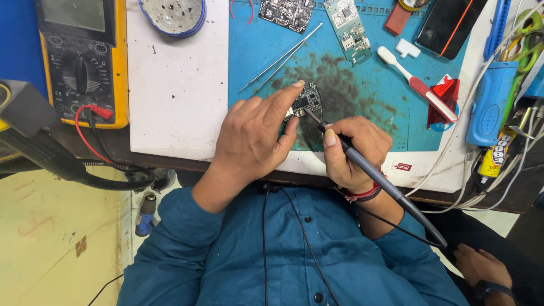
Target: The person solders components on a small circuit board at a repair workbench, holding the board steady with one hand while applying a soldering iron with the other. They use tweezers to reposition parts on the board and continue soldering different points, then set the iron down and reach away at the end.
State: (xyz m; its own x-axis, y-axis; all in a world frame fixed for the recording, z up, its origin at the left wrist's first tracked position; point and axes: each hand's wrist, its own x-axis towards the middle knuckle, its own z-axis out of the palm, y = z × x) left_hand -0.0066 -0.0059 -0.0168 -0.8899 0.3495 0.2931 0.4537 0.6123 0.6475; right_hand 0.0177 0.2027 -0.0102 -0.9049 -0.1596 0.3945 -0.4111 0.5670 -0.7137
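A small dark circuit board [309, 102] lies on the blue work mat [368, 96], on a sooty black patch. My left hand [258, 133] presses on the board, index finger along its top edge and thumb at its lower left side. My right hand [354, 152] grips a grey soldering iron [374, 175] like a pen, its metal tip touching the board's lower right part. The iron's cord runs back past my right wrist, which wears a red band.
Tweezers [280, 59] and two more circuit boards [287, 12] lie further up the mat. A toothbrush [416, 84] and a blue tool [490, 102] sit to the right, a yellow multimeter [85, 59] to the left, a round tin [173, 16] above. Another person's hand [479, 266] is at lower right.
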